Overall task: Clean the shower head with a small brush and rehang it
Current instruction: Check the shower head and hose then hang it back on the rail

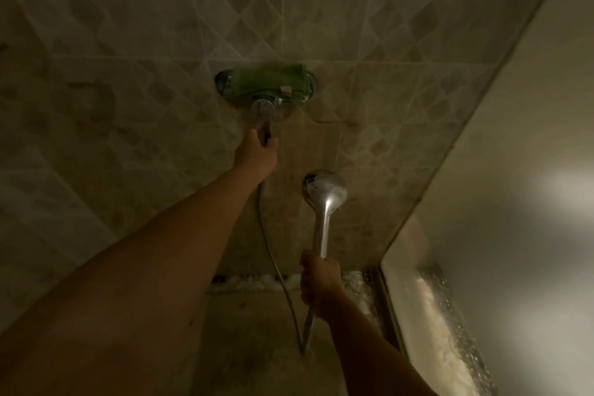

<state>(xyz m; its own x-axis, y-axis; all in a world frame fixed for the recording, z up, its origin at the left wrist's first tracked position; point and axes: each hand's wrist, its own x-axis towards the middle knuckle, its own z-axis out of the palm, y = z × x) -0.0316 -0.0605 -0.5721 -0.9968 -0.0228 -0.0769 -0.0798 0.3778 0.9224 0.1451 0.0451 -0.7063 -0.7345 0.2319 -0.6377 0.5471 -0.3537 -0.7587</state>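
Shower head, chrome and wet, held upright below and right of the mixer tap, off its hanger. Right hand is closed round its handle; hose loops beneath. Left hand grips the tap's lever under a green cloth draped over the tap body. No brush visible. Judged step: rinsing; move the lever gently and keep the face turned toward the tiled wall.
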